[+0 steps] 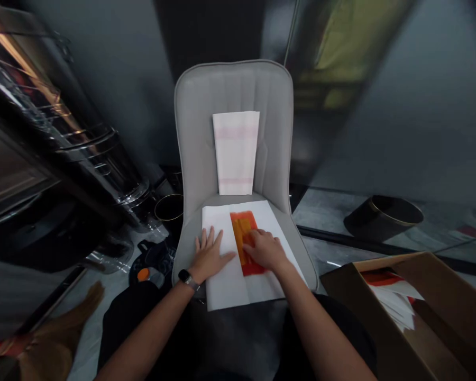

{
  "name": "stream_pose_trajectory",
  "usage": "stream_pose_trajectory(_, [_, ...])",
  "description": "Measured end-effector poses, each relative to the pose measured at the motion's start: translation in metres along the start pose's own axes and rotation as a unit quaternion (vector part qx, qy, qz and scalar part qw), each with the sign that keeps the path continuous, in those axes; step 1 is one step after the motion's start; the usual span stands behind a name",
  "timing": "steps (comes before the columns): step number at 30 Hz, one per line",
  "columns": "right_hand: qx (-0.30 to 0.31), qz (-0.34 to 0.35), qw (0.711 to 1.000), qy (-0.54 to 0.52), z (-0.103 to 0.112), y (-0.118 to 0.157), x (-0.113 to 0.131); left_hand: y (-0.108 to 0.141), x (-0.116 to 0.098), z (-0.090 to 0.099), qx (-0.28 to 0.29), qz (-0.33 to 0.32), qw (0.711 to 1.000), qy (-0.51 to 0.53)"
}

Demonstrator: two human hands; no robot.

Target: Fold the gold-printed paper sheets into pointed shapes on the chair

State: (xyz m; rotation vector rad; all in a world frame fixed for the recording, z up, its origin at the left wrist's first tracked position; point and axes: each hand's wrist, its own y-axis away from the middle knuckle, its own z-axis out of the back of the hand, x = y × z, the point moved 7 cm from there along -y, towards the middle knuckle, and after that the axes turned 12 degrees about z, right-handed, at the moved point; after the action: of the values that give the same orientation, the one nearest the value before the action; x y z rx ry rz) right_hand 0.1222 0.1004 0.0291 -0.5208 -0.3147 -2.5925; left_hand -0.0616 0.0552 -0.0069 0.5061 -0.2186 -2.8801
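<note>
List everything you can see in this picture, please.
chair: one, light grey, centre
folded cloth: one, white with pink stripes, on the chair back
large sheet: one, white, on the seat
flat piece: one, orange-red, on the large sheet
cardboard box: one, brown, lower right
papers: several, white and red, in the box
round tubs: two, black with gold rims, either side of the chair
metal rack: one, silver, far left
watch: one, black, left wrist
left hand: one, flat on the large sheet
right hand: one, on the flat piece
</note>
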Motion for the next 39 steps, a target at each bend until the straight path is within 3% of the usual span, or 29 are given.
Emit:
stream_pose_trajectory(3, [-0.006, -0.022, 1.000, 0.009, 0.003, 0.012, -0.028, -0.002, 0.012, 0.016, -0.007, -0.005, 1.000, 0.010])
stream_pose_trajectory(6, [0.037, -0.040, 0.998, 0.033, -0.008, 0.030, -0.050, 0.012, 0.010, 0.027, -0.041, -0.027, 0.999, 0.016])
stream_pose_trajectory(8, [0.056, -0.051, 0.996, 0.043, -0.017, 0.041, -0.058, 0.036, -0.006, 0.022, -0.030, -0.105, 0.994, 0.014])
stream_pose_trajectory(11, [0.054, -0.064, 0.995, 0.061, -0.024, 0.053, -0.062, 0.076, -0.031, 0.000, 0.059, -0.218, 0.974, 0.001])
stream_pose_trajectory(15, [0.023, -0.056, 0.996, 0.067, -0.027, 0.058, -0.066, 0.087, -0.031, 0.000, 0.096, -0.204, 0.974, -0.030])
stream_pose_trajectory(20, [-0.006, -0.045, 0.997, 0.055, -0.033, 0.059, -0.074, 0.088, -0.017, 0.031, 0.097, -0.231, 0.968, 0.019])
stream_pose_trajectory(24, [-0.010, -0.036, 0.998, 0.042, -0.031, 0.055, -0.075, 0.101, 0.000, 0.047, 0.082, -0.212, 0.973, 0.037])
stream_pose_trajectory(28, [-0.005, -0.039, 0.999, 0.031, -0.028, 0.051, -0.075, 0.104, 0.022, 0.070, 0.044, -0.143, 0.984, 0.100])
stream_pose_trajectory(31, [-0.006, -0.034, 0.999, 0.021, -0.028, 0.051, -0.076, 0.103, 0.053, 0.099, -0.022, -0.062, 0.984, 0.165])
stream_pose_trajectory(34, [-0.005, -0.023, 1.000, 0.011, -0.028, 0.054, -0.078, 0.107, 0.088, 0.118, -0.061, -0.022, 0.983, 0.173])
stream_pose_trajectory(36, [-0.005, -0.022, 1.000, 0.008, -0.027, 0.058, -0.082, 0.108, 0.107, 0.118, -0.036, -0.020, 0.986, 0.164])
stream_pose_trajectory(39, [-0.024, -0.015, 1.000, 0.011, -0.025, 0.064, -0.092, 0.107, 0.130, 0.108, 0.050, -0.008, 0.986, 0.160])
